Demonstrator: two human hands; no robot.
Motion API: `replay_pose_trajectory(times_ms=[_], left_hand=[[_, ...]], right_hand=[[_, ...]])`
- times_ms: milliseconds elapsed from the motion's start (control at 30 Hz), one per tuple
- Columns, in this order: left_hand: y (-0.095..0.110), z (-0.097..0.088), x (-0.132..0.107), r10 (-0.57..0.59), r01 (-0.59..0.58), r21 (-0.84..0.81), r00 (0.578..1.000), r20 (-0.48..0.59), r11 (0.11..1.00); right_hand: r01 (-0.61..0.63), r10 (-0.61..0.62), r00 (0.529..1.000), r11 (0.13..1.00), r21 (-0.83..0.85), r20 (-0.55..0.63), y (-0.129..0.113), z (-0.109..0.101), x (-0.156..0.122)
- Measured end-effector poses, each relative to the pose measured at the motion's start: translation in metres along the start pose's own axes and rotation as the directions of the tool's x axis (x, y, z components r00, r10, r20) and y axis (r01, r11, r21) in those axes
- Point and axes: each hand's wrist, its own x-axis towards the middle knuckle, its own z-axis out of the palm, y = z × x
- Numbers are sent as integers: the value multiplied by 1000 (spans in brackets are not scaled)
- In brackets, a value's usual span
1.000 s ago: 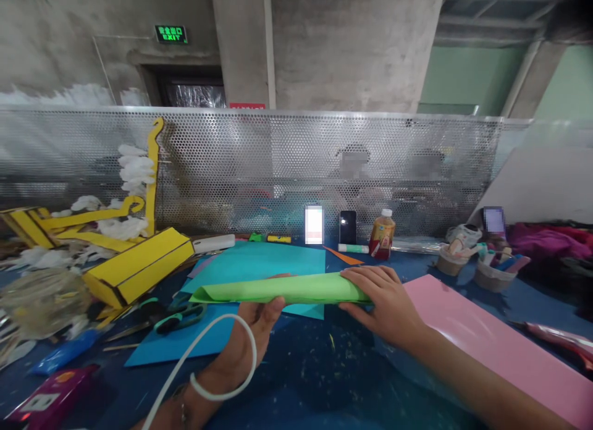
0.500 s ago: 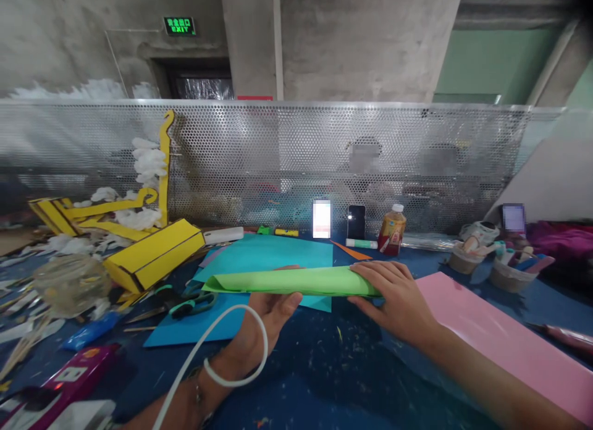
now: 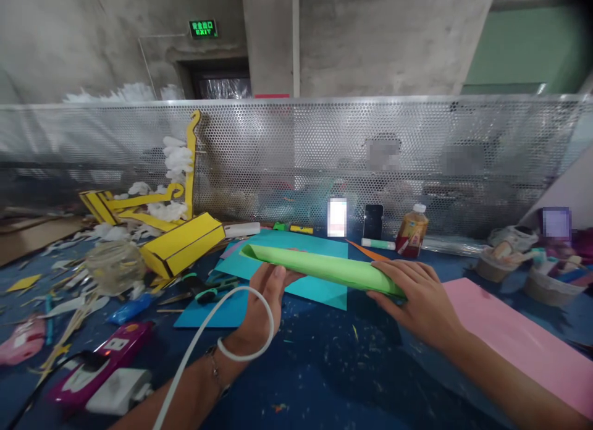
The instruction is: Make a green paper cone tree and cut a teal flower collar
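Note:
A light green sheet of paper (image 3: 324, 266), rolled into a flattened tube, is held above the blue table. My left hand (image 3: 271, 294) grips it from below near its left end, thumb in front and fingers behind. Round the right end, my right hand (image 3: 412, 291) is closed with fingers on top and thumb beneath. The tube slopes slightly down to the right, and its left end shows an open fold. Behind and under it lie turquoise paper (image 3: 319, 291) and blue paper (image 3: 213, 311). A white cable (image 3: 194, 343) loops past my left wrist.
Scissors (image 3: 210, 288), a yellow cardboard box (image 3: 185, 244) and a glass jar (image 3: 115, 266) stand left, near a purple power strip (image 3: 106, 362). Pink paper (image 3: 509, 331) lies right. Phones (image 3: 373, 222), a glue stick (image 3: 377, 244) and a drink bottle (image 3: 412, 232) line the perforated metal screen (image 3: 301, 152).
The view has shifted left, so the scene sits further right. The tube's left end has risen with my left hand, tilting it down to the right. Both hands keep hold.

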Motion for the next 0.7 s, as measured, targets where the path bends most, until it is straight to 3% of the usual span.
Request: replay_pose_trajectory(times_ms=[200, 467, 700], left_hand=[[12, -2, 7, 99, -97, 57, 994, -35, 994], [12, 1, 9, 60, -52, 78, 992, -114, 996], [12, -3, 11, 27, -26, 13, 997, -77, 1000]], right_hand=[[-4, 4, 1000, 1000, -3, -1, 0, 0, 0], [1, -1, 1000, 1000, -8, 14, -1, -1, 1], [13, -13, 1000, 999, -29, -2, -4, -3, 2]])
